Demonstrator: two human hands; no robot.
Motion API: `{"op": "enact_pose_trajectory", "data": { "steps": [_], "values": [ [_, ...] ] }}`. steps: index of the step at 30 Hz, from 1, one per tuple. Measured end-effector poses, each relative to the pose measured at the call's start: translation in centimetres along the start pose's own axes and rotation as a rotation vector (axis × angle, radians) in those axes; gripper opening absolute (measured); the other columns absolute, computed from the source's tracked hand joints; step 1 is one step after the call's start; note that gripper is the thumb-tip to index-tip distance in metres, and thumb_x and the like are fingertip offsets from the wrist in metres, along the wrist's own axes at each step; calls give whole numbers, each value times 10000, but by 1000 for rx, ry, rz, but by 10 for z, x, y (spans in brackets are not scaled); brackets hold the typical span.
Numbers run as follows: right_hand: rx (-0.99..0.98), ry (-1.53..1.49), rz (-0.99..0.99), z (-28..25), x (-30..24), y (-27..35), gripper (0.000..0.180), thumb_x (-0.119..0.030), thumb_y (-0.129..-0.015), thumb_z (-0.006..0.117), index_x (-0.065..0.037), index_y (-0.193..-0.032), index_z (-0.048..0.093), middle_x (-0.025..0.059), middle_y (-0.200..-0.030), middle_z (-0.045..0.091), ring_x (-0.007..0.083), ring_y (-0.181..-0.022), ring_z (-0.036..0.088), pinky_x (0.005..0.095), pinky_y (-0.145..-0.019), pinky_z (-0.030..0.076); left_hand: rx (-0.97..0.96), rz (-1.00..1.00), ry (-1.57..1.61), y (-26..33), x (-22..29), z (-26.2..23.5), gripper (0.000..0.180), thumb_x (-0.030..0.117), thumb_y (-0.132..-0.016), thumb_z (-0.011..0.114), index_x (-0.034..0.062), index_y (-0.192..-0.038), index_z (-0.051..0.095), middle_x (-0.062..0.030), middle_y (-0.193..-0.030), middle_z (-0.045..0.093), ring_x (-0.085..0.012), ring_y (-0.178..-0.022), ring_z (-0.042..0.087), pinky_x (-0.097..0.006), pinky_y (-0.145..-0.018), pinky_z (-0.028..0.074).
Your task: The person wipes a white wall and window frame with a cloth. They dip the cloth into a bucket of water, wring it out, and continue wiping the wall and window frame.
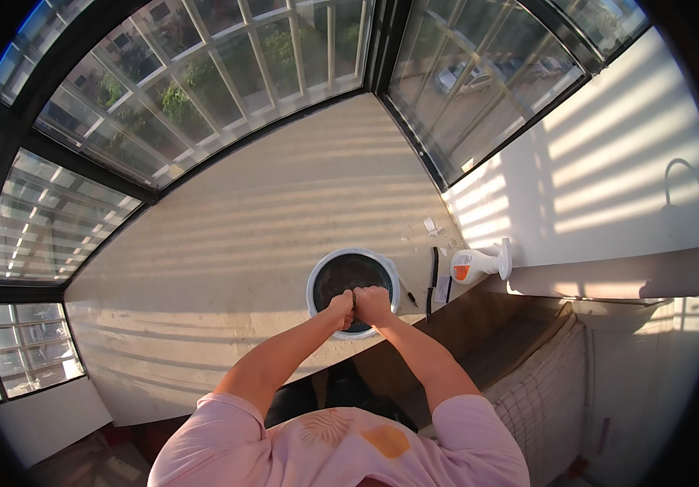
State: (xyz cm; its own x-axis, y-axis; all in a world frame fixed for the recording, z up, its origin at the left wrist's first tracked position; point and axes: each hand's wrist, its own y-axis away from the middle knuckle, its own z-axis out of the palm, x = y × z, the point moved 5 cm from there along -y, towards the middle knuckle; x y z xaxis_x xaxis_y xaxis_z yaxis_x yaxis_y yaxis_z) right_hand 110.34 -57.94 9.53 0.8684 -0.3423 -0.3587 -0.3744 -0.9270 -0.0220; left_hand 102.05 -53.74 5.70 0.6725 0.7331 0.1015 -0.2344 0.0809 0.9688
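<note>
My left hand [340, 311] and my right hand [372, 303] are both closed and pressed together, knuckle to knuckle. They are above a round bucket [312, 286] with a whitish rim and dark contents. A small dark, brownish bit shows between the two fists, too little of it to name. The bucket stands near the front edge of a wide pale ledge [228, 243]. Both forearms reach forward to it from the lower edge of the view.
Right of the bucket lie a small dark tool [411, 297], black strips [434, 268] and a white spray bottle [479, 264] on its side. White scraps [431, 227] lie farther back. Black-framed windows [228, 89] border the ledge. A quilted cloth [540, 381] hangs at lower right.
</note>
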Motion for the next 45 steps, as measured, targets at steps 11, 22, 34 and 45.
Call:
{"op": "enact_pose_trajectory", "data": {
  "steps": [11,22,34,45],
  "values": [
    [-231,-1089,388,-34,9,-2,548,-140,-709,759,-91,-1180,482,60,-1062,547,181,-887,577,305,-740,490,344,829,-684,53,60,-14,496,486,-846,546,-6,-788,581,-172,-732,614,-229,-790,630,-348,-635,480],
    [-564,-1501,505,-97,-189,-24,441,-174,-858,625,19,-1214,452,79,-1135,550,160,-1027,553,273,-865,484,64,1025,99,241,-15,-143,487,70,-798,650,10,-1221,416,-86,-996,558,-146,-911,552,-270,-764,455],
    [-546,-1169,204,-11,-530,-20,209,-138,-803,637,-19,-962,573,15,-814,573,93,-719,523,243,-648,451,308,1233,404,375,-198,-423,527,-18,-772,635,0,-1243,400,-87,-1002,574,-169,-932,578,-284,-839,468],
    [-511,-641,-364,-2,-691,-60,201,-135,-767,585,-24,-909,496,89,-822,559,177,-809,557,315,-675,454,335,1078,766,388,-291,-559,416,212,-812,679,6,-1126,501,-44,-924,572,-105,-822,541,-255,-726,469]
  ]
}}
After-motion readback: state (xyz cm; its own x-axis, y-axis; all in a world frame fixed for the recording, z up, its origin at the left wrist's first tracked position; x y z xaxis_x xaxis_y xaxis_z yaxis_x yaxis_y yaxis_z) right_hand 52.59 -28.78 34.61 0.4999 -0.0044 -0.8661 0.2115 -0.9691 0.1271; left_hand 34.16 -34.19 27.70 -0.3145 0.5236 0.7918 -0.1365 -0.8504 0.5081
